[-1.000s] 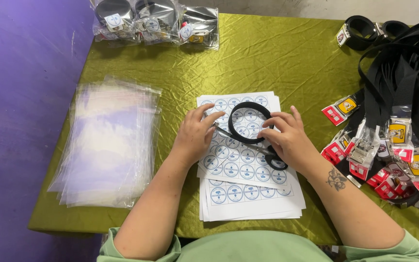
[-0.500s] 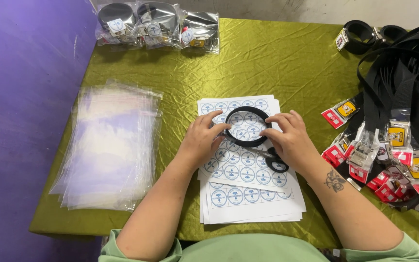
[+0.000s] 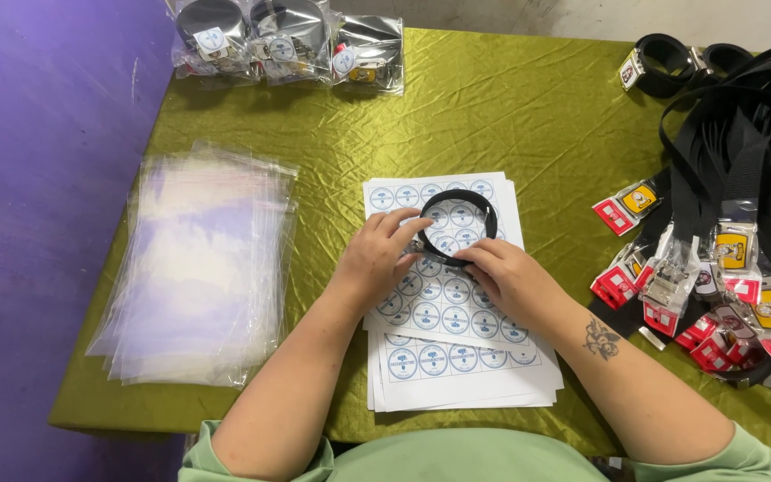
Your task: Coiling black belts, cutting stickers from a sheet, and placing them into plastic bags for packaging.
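Black and coiled into a ring, the strap (image 3: 457,225) lay on the sticker sheets (image 3: 457,303), pinched at its near edge by the left hand (image 3: 377,259) and right hand (image 3: 506,277), best kept tight and flat.

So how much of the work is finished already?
Done: a few bagged bands sit at the table's far edge. In hand: both hands, left hand and right hand, hold one black band over the sticker sheets. Left: a pile of empty clear bags and many loose straps.
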